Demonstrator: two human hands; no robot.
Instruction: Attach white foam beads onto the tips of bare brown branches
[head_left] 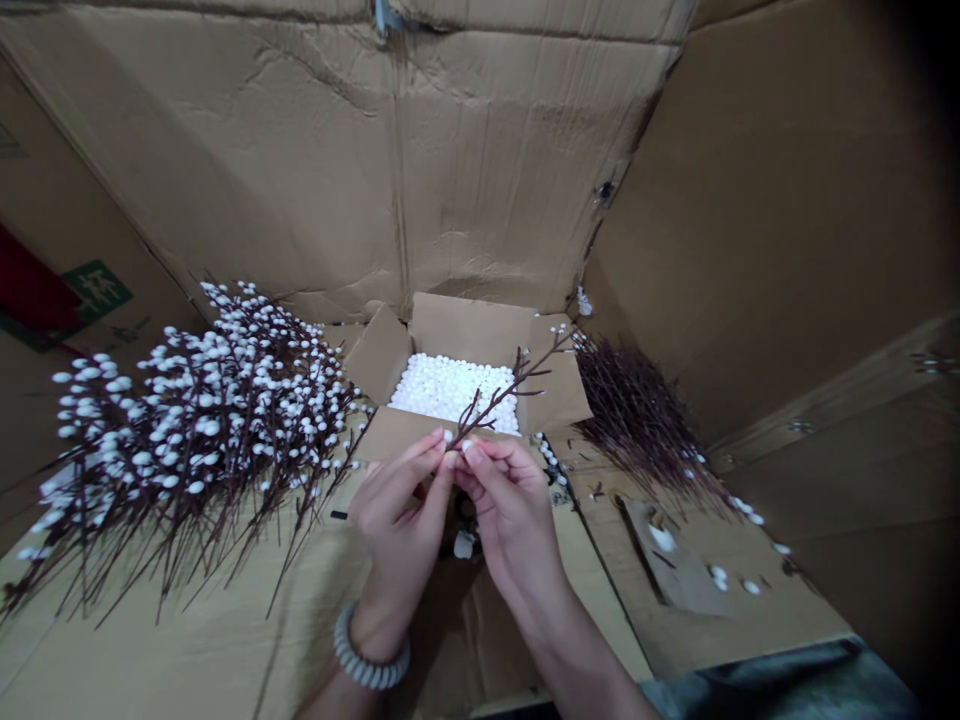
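My left hand [401, 510] and my right hand [510, 510] meet at the base of a thin dark brown twig [499, 395], pinching it between fingertips. The twig rises up and right over an open cardboard box [469, 325] filled with white foam balls [450, 390]. A small white bud [448, 436] sits at my left fingertips. To the left lies a large heap of artificial pussy willow branches [202, 440] dotted with white buds. A beaded bracelet [371, 650] circles my left wrist.
A pile of bare brown twigs [637, 420] lies right of the box, and loose white buds [718, 575] and a torn cardboard scrap [671, 560] sit in front of it. Large cardboard sheets [397, 160] line the back and sides. A dark cloth [780, 685] lies at lower right.
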